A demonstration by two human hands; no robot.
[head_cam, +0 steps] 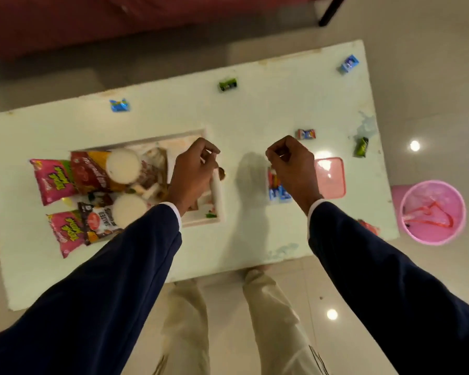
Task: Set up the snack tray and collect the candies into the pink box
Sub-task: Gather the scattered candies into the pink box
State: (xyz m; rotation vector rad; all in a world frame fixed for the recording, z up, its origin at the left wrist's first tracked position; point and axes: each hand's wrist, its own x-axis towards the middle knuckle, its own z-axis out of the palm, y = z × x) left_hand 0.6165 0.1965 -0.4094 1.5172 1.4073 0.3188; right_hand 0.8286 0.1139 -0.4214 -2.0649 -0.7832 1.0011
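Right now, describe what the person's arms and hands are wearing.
Both arms wear long dark navy jacket sleeves, the left sleeve and the right sleeve, each with a narrow white shirt cuff showing at the wrist. The left hand and right hand are bare: no gloves, and no rings or watch can be seen.

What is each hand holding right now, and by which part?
Both hands' fingers are curled. The left hand seems to pinch something small and pale; the right hand too, but what, and where, cannot be told.
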